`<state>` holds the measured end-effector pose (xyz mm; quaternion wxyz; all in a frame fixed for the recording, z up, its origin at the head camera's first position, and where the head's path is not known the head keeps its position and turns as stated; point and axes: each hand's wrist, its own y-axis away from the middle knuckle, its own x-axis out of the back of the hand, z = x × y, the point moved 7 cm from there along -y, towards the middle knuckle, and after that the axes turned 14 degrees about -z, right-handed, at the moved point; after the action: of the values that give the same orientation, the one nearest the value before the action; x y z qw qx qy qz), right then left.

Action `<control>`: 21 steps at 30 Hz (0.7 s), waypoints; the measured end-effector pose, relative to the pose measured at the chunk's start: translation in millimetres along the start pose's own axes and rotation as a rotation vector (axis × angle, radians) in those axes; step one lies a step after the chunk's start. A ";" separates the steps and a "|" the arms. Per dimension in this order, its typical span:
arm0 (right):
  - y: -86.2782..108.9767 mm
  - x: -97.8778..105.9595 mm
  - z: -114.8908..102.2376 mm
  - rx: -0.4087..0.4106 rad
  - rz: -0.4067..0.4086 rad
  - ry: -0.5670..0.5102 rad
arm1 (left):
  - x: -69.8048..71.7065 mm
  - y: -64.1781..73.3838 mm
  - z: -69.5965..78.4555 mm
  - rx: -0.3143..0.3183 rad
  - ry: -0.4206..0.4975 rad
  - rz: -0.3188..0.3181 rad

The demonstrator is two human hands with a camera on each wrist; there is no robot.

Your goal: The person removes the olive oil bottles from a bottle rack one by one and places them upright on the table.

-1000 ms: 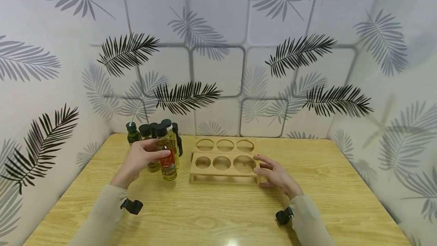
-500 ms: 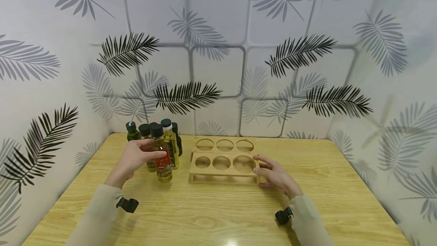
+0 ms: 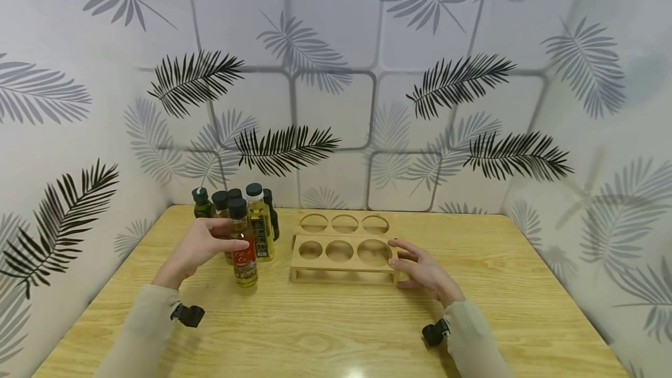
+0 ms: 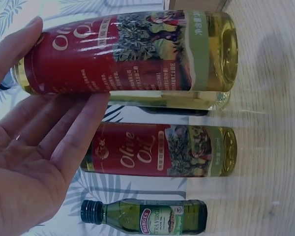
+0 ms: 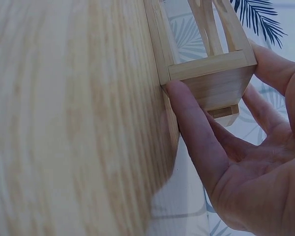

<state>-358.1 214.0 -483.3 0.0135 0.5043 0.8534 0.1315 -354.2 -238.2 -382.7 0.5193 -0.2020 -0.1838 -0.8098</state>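
My left hand [image 3: 196, 249] grips an upright olive oil bottle [image 3: 244, 261] with a red label and dark cap. In the left wrist view the thumb lies on one side of that bottle [image 4: 137, 54] and the fingers on the other. Whether its base touches the table, I cannot tell. A two-step wooden bottle rack [image 3: 341, 266] with round holes stands right of it. At the rack's right end my right hand [image 3: 427, 273] holds on, thumb at the front and fingers round the end. The right wrist view shows the fingers against the rack's end panel [image 5: 216, 81].
Behind the held bottle stand a clear bottle of yellow oil [image 3: 262, 235], a dark bottle [image 3: 274, 223], a green bottle [image 3: 203, 209] and another red-labelled olive oil bottle [image 4: 142, 152]. The wooden table [image 3: 325, 331] meets a leaf-patterned wall [image 3: 336, 109] at the back.
My left hand has drawn the olive oil bottle to the left and slightly nearer, away from the rack. The right hand and the rack have stayed in place.
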 end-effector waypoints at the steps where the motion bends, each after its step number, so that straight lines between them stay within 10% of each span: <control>1: -0.3 -0.2 -0.2 0.001 -0.002 0.001 | 0.6 0.2 -0.8 -0.003 0.000 -0.005; 21: -0.2 -0.6 -1.1 -0.011 -0.001 0.004 | 17.5 12.9 -17.0 -0.021 0.041 -0.030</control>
<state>-358.2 213.2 -482.4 0.0145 0.5035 0.8529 0.1371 -351.3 -265.2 -386.9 0.5088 -0.1881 -0.1678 -0.8231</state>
